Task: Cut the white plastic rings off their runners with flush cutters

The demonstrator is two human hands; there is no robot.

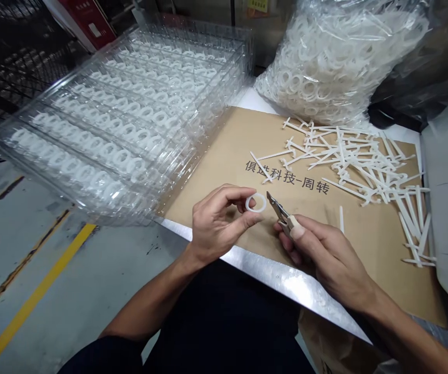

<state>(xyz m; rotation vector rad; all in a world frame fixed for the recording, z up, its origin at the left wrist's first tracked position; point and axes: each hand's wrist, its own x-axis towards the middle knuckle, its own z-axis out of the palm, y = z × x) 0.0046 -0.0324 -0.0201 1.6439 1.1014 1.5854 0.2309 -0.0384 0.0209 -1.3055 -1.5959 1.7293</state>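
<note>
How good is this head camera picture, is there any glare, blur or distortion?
In the head view, glare streaks the steel table edge and the clear plastic trays; wide-angle stretching warps things toward the corners; the left hand, right hand, white plastic ring and utility knife look sharp, without obvious motion blur; the top-left corner falls dark.

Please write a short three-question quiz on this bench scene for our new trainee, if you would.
1. Which hand holds the white plastic ring?
2. True or false: the clear plastic trays hold rows of white rings.
3. What lies scattered on the brown cardboard sheet? A: steel screws. B: white plastic sprues. C: rubber gloves.

Key: 1. The left hand. 2. True. 3. B.
</note>
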